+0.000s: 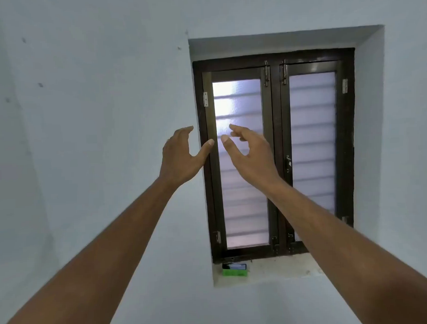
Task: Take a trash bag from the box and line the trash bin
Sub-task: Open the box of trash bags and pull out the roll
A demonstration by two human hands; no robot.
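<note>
Overhead, left hand (181,158) and right hand (249,155) spread empty before two window panes (241,161); one box (235,269) on the sill.

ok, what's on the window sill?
A small green box sits at the left end of the sill. Its contents can't be seen. The right forearm covers the sill's right end.

Wall (97,117): painted pale, a few small dark marks noted at upper left.
Window (276,154): dark-framed, two leaves, frosted panes, both seen closed.
Sill (279,266): pale, speckled with dirt.
</note>
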